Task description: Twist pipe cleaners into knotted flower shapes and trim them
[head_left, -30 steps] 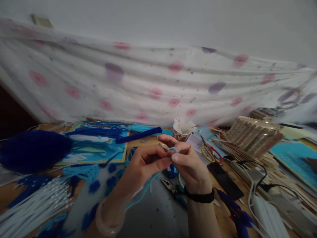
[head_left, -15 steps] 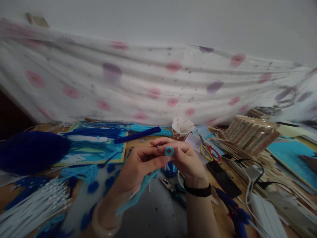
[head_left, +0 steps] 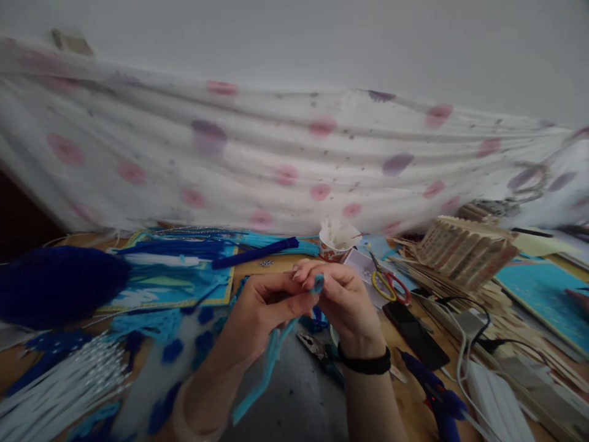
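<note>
1. Left hand (head_left: 269,307) pinches the light-blue strip (head_left: 262,383), its tail dangling near!
2. Right hand (head_left: 353,307) grips its curled end, between both hands.
3. Scissors (head_left: 389,284) (one handle yellow, one red) lie farther right.

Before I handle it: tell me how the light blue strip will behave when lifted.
The light blue strip likely bends easily: it curls into a loop by the right hand. Its tail bends only slightly, so it may hold shape. Thin, it's probably light.

Dim grey wall (head_left: 294,37), draped flower-print cloth (head_left: 257,147), wooden table (head_left: 271,263)
</note>
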The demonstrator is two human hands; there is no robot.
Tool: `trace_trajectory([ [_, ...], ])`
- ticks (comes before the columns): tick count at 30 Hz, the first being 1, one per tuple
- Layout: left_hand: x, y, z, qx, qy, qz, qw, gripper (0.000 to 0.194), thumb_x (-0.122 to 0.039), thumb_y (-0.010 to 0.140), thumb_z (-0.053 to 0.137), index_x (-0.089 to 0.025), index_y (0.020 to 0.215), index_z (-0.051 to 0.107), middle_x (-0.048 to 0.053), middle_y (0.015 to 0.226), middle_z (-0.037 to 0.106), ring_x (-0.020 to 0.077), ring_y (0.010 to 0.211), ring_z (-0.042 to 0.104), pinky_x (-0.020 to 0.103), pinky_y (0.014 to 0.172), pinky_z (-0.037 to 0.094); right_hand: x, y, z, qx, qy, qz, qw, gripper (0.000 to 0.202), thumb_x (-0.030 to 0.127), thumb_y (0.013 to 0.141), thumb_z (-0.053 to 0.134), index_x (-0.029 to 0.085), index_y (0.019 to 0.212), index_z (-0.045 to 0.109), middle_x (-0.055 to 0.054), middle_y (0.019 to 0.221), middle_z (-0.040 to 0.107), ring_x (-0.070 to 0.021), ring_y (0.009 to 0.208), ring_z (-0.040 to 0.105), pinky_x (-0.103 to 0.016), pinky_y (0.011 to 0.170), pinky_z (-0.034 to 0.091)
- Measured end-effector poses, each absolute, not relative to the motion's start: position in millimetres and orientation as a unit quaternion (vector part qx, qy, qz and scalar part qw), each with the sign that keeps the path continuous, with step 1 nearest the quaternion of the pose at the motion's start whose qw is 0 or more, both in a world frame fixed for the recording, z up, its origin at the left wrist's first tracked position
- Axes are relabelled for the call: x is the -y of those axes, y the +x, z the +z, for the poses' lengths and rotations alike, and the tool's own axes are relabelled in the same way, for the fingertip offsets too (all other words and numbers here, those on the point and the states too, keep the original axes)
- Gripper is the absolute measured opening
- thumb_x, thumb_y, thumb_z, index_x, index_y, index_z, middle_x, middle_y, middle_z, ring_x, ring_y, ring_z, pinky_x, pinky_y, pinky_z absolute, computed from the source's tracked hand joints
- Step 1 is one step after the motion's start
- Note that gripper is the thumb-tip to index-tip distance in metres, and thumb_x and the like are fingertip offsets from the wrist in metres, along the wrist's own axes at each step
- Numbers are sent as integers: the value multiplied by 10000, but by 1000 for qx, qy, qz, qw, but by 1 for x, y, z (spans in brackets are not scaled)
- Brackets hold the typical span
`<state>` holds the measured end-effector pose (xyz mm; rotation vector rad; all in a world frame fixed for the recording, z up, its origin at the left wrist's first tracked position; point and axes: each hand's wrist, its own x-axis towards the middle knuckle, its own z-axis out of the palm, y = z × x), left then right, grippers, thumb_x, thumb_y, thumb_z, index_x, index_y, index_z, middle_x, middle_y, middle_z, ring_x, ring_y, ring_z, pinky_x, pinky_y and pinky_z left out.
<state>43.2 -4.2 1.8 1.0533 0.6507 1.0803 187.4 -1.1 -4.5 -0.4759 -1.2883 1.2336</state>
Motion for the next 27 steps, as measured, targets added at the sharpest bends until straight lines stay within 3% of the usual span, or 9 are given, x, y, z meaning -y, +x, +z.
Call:
trace_trajectory([
  [2,2,42,-1,-300,475,490,666,228,-387,637,895,-187,673,791,-27,515,589,55,420,375,210,405,280,1,186,-4,540,-233,532,609,191,476,852,763,302,865,842,-48,924,799,-238,905,717,-397,885,558],
  [5,-4,38,-3,-305,475,524,638,238,-411,707,863,-194,795,817,0,593,664,90,482,532,204,444,417,0,186,-5,539,-318,471,622,242,477,906,704,266,943,816,-62,1091,774,-219,973,701,-373,930,541],
  [8,-7,34,-3,-300,489,556,602,182,-367,724,863,-201,784,819,10,701,670,115,597,612,214,525,508,-2,187,-6,582,-350,427,597,189,430,843,783,247,889,783,-48,1060,743,-214,969,689,-355,913,541],
  [13,-7,31,-2,-306,545,570,534,149,-354,796,804,-206,787,825,23,830,605,83,593,464,186,417,340,0,187,-6,627,-347,424,554,154,373,755,870,251,793,784,-42,1044,703,-233,1037,662,-385,965,508],
  [17,-6,32,-3,-281,563,532,567,237,-415,874,710,-207,888,823,30,851,590,88,583,443,208,449,348,-1,189,-6,606,-343,430,575,126,376,784,851,263,778,797,-47,1134,715,-256,1171,641,-412,1069,447],
  [21,-6,36,-7,-279,591,540,530,222,-372,921,659,-224,972,817,16,824,553,80,567,384,210,449,291,-3,190,-7,599,-335,444,576,156,390,778,855,257,754,777,-45,1177,722,-268,1217,632,-416,1077,444],
  [27,-8,39,-9,-304,597,533,516,199,-354,888,689,-188,906,798,7,783,543,84,563,384,217,463,285,-1,195,-3,645,-377,361,558,211,387,741,881,243,682,738,-61,1181,735,-271,1166,650,-446,1069,430],
])
